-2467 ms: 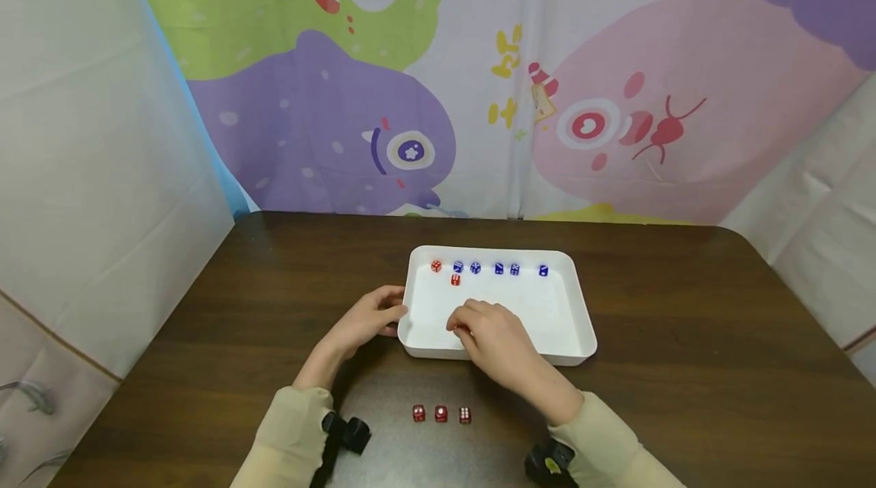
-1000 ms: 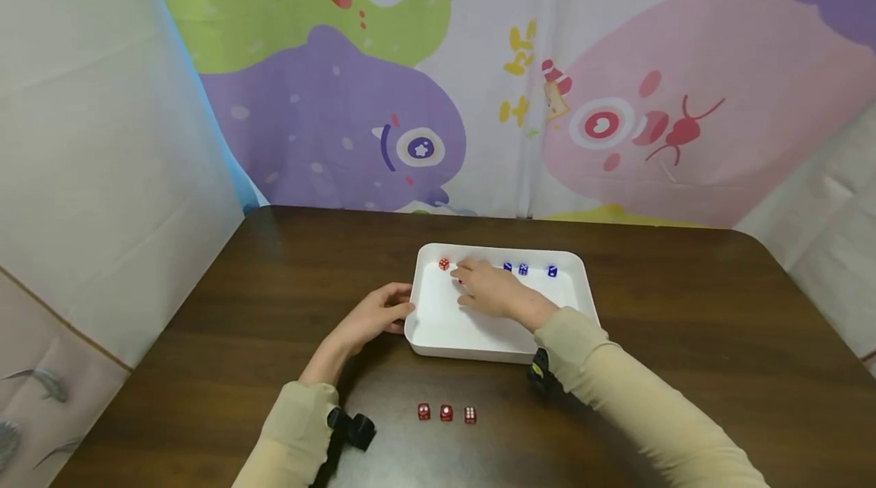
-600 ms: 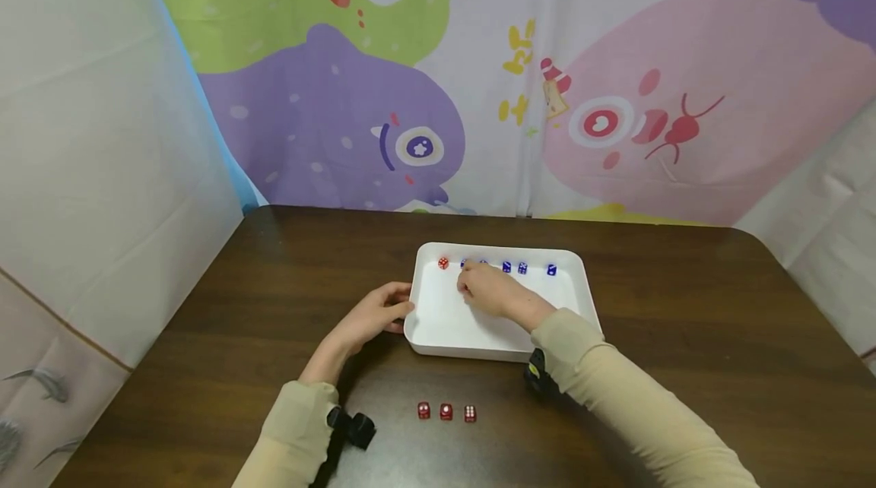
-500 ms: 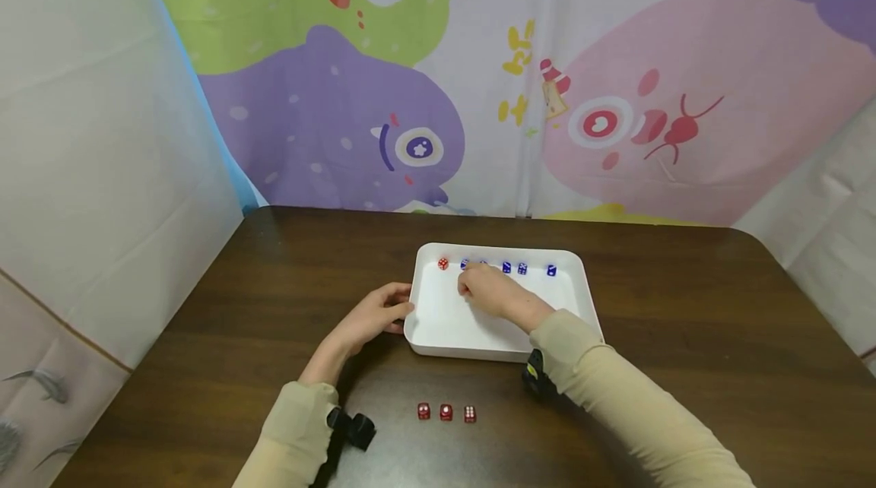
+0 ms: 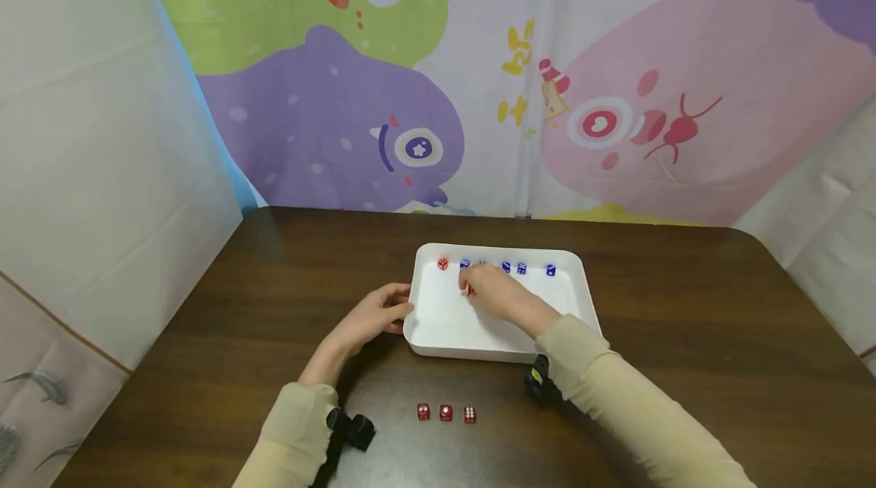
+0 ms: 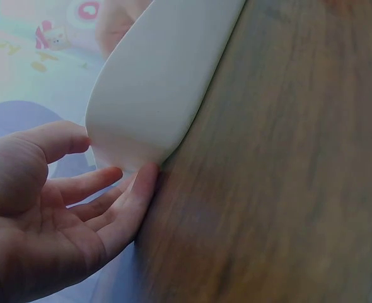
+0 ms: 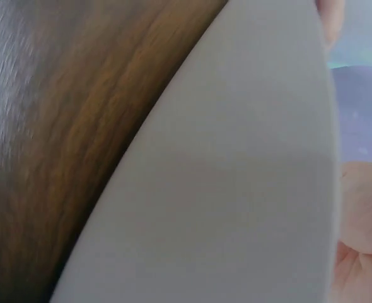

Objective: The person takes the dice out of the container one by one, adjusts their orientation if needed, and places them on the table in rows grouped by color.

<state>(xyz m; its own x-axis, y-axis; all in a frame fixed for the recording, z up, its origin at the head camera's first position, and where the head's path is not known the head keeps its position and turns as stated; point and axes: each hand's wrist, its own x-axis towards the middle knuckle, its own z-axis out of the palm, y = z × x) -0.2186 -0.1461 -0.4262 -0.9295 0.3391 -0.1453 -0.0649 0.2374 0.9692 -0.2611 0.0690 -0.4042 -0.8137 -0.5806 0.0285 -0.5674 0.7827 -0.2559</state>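
Observation:
My left hand [image 5: 372, 315] holds the left side of the white tray [image 5: 438, 352], thumb at the rim and the other fingers low against the outer wall, as the left wrist view shows. Inside the tray my right hand [image 5: 498, 292] pinches a red die [image 5: 469, 289], mostly covered by the fingers. Another red die [image 5: 442, 264] lies in the tray's far left corner. Several blue dice [image 5: 522, 268] form a row along the far wall; one is partly behind the right hand. In the right wrist view the tray wall [image 7: 224, 189] hides most of that hand.
On the dark wooden table [image 5: 671, 336], in front of the tray, three darker red dice stand in a row, the middle one [image 5: 446, 413] showing a single large pip. A cartoon-printed cloth [image 5: 328, 123] hangs behind the table.
The right hand has gone from the tray's front part to the far row and closed on the red die there. It has just lifted slightly, uncovering some red. The left hand stays at the tray.

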